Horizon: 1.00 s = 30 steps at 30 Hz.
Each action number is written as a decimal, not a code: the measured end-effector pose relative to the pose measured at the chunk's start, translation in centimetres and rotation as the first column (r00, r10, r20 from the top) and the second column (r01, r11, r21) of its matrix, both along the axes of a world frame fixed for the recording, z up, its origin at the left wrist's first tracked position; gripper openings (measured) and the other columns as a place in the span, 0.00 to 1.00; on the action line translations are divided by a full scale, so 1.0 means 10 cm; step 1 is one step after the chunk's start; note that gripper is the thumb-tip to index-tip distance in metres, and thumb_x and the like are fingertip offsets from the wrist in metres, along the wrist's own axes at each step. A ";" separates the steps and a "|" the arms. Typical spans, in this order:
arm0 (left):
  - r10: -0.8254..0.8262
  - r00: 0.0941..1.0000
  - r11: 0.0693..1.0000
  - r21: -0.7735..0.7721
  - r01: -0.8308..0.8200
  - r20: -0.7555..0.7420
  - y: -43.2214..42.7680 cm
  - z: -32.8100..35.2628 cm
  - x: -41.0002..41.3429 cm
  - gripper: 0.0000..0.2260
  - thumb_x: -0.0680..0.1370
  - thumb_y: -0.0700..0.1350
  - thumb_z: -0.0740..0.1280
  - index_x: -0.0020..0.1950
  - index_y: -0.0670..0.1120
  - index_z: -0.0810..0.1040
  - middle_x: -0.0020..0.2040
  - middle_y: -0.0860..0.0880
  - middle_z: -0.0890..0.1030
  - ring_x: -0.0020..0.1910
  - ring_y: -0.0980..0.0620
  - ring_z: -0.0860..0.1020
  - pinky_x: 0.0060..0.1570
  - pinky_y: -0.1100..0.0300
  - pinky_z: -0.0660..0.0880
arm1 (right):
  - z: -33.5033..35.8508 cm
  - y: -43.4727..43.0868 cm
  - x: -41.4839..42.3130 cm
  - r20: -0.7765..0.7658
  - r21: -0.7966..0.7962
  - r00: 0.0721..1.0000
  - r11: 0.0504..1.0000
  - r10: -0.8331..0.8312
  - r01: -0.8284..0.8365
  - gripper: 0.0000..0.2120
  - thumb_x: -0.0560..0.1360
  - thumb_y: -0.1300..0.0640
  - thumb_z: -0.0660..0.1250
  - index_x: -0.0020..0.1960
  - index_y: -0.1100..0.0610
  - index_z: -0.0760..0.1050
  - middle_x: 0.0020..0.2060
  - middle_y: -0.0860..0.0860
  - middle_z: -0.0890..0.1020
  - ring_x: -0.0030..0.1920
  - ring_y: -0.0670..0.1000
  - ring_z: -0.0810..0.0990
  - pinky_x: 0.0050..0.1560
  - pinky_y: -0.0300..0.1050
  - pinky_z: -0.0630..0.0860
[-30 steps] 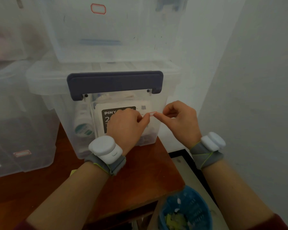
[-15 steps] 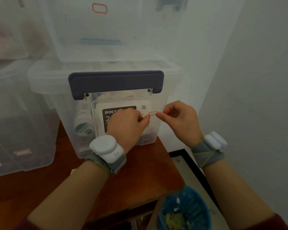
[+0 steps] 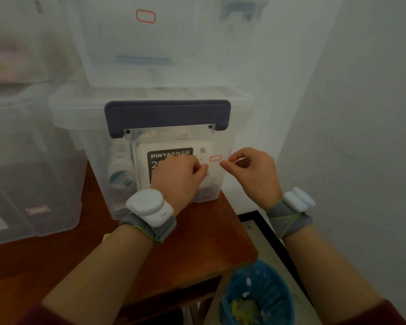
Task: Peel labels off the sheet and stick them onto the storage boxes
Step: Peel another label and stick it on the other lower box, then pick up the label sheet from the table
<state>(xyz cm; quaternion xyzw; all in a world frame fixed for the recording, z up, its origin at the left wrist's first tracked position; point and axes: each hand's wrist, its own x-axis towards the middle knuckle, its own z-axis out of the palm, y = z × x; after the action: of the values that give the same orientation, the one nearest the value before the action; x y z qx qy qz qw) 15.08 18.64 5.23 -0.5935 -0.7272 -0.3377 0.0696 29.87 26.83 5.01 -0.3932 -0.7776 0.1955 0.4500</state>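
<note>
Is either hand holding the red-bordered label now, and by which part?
Neither: the label lies on the box, apart from left hand and right hand. Whether they pinch anything else cannot be told.

The left hand (image 3: 177, 177) hides its own fingertips and the lower print on the packet (image 3: 169, 156) inside the box (image 3: 96, 160). Left of the box a bin (image 3: 33, 160) runs off the edge. Below the box a basket (image 3: 277, 296) is cut off, its contents blurred.

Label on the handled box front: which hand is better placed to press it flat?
Probably the right hand: its index fingertip lies just beside the label; the left hand sits lower, a little further off.
</note>
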 end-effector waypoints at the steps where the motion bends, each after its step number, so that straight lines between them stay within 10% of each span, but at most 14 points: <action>1: -0.022 1.000 1.000 0.007 0.022 0.021 -0.03 -0.03 -0.03 0.13 0.78 0.54 0.62 0.43 0.48 0.82 0.38 0.51 0.83 0.36 0.54 0.79 0.42 0.57 0.78 | 0.00 -0.02 0.01 -0.003 0.003 1.000 1.000 -0.007 0.007 0.10 0.69 0.52 0.73 0.40 0.58 0.79 0.36 0.51 0.82 0.35 0.46 0.80 0.39 0.44 0.79; 17: 0.003 0.997 0.988 -0.157 0.010 0.082 -1.17 -0.58 -1.16 0.06 0.76 0.49 0.67 0.44 0.50 0.83 0.38 0.54 0.83 0.34 0.60 0.78 0.35 0.64 0.73 | -0.46 -0.95 -0.77 0.356 -0.218 0.777 0.855 0.519 -0.472 0.12 0.69 0.52 0.72 0.51 0.55 0.80 0.46 0.50 0.82 0.44 0.46 0.79 0.47 0.39 0.75; 30: -0.004 0.996 0.992 -0.127 0.016 0.095 -1.17 -0.81 -1.24 0.03 0.74 0.44 0.69 0.45 0.46 0.82 0.45 0.50 0.79 0.43 0.53 0.75 0.46 0.58 0.73 | -0.59 -1.07 -1.15 0.399 -0.308 0.770 0.864 0.497 -0.399 0.10 0.66 0.52 0.75 0.44 0.56 0.81 0.36 0.48 0.76 0.34 0.43 0.72 0.37 0.37 0.68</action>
<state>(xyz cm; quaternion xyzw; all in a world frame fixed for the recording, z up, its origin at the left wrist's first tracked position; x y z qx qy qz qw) 2.73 6.96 -2.82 -0.5840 -0.7468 -0.3183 -0.0047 18.37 16.14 -0.85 -0.2747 -0.9091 0.2765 0.1470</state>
